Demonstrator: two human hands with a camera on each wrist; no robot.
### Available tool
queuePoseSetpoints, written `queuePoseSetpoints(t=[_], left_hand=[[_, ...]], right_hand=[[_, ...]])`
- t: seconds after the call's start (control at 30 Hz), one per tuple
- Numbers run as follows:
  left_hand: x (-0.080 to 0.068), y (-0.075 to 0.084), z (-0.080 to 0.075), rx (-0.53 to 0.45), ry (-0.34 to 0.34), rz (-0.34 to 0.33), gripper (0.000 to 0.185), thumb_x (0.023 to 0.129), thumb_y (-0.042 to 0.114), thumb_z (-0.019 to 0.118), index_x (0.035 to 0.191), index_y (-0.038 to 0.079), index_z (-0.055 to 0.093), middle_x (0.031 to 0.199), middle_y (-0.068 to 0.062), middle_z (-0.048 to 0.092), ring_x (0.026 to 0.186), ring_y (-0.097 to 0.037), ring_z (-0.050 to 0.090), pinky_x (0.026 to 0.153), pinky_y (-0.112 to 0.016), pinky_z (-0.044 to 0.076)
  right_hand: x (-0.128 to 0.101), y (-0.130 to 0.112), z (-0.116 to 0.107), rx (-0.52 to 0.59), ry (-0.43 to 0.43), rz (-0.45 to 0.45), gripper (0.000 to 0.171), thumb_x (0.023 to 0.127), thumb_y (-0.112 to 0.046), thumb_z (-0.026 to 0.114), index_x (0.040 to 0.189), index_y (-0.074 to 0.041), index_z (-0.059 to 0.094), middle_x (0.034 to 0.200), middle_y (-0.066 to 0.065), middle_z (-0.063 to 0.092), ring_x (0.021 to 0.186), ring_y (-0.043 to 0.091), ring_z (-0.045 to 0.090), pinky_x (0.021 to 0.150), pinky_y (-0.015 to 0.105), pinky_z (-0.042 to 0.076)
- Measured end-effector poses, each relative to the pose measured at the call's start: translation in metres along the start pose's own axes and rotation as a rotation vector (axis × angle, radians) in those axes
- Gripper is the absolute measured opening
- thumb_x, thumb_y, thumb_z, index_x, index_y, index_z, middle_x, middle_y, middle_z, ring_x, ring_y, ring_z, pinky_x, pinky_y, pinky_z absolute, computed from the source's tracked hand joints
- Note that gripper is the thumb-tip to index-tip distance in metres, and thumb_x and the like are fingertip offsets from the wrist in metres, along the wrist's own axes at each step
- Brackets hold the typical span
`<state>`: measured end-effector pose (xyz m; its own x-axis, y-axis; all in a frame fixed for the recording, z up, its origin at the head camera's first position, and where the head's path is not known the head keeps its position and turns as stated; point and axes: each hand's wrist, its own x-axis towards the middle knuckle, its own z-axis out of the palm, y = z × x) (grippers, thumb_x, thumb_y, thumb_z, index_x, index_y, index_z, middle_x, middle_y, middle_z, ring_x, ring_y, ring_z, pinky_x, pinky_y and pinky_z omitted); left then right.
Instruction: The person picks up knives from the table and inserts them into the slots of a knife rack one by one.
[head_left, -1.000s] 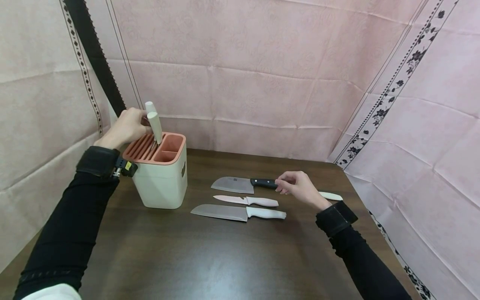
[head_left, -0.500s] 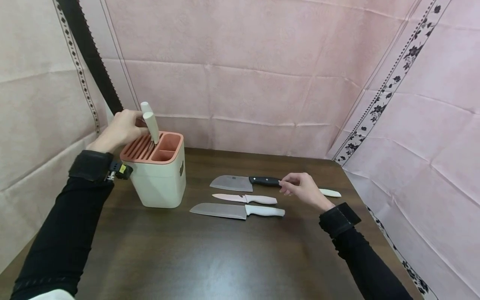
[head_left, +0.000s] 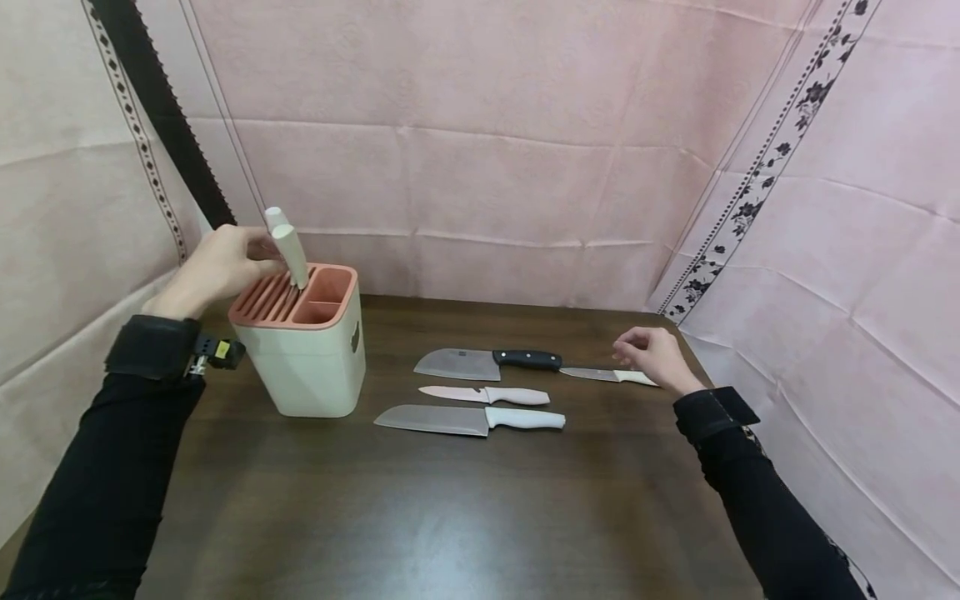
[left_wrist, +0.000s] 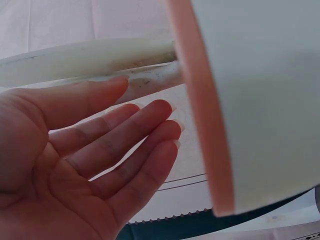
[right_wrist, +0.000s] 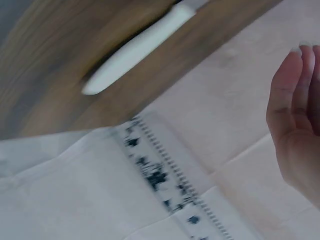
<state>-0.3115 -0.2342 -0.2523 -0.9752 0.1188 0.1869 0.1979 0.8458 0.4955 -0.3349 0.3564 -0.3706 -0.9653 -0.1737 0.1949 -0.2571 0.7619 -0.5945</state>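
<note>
Since the right hand (head_left: 651,354) has left the black-handled cleaver (head_left: 487,362) on the surface (head_left: 450,508), fingers loosely curled over the small white-handled knife (head_left: 611,376), that knife seems next, while the left hand (head_left: 217,267), fingers relaxed, touches the handles (head_left: 283,242) in the knife block (head_left: 307,358).

Pink cloth walls (head_left: 480,167) (flower-bordered) enclose a dark wooden table (head_left: 450,508)
</note>
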Motion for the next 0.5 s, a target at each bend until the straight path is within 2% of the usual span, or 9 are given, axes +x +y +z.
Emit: queuePoseSetpoints(t=[0.13,0.27,0.5], left_hand=[[-0.002,0.001,-0.001,0.013,-0.033,-0.007,0.040,0.098,0.018,0.055,0.130,-0.005,0.050,0.125,-0.035,0.055,0.115,-0.048,0.052,0.095,-0.062,0.040],[-0.006,0.004,-0.002,0.047,-0.031,-0.007,0.040,0.097,0.021,0.056,0.129,-0.005,0.052,0.124,-0.033,0.056,0.114,-0.047,0.053,0.094,-0.062,0.041],[-0.014,0.008,-0.004,0.089,-0.036,-0.002,0.041,0.096,0.026,0.057,0.122,-0.006,0.056,0.118,-0.033,0.060,0.108,-0.046,0.056,0.088,-0.060,0.043]], right_hand=[[0.000,0.022,-0.008,-0.090,0.030,0.038,0.019,0.094,-0.013,0.059,0.099,0.002,0.069,0.090,0.022,0.072,0.073,0.022,0.066,0.061,0.024,0.048],[0.001,0.042,-0.008,-0.184,0.047,0.053,0.019,0.093,-0.011,0.060,0.099,0.004,0.070,0.093,0.022,0.071,0.082,0.030,0.065,0.069,0.033,0.047],[-0.003,0.080,0.004,-0.296,-0.009,0.178,0.025,0.092,-0.010,0.057,0.108,0.005,0.068,0.110,0.027,0.067,0.101,0.042,0.062,0.080,0.051,0.050]])
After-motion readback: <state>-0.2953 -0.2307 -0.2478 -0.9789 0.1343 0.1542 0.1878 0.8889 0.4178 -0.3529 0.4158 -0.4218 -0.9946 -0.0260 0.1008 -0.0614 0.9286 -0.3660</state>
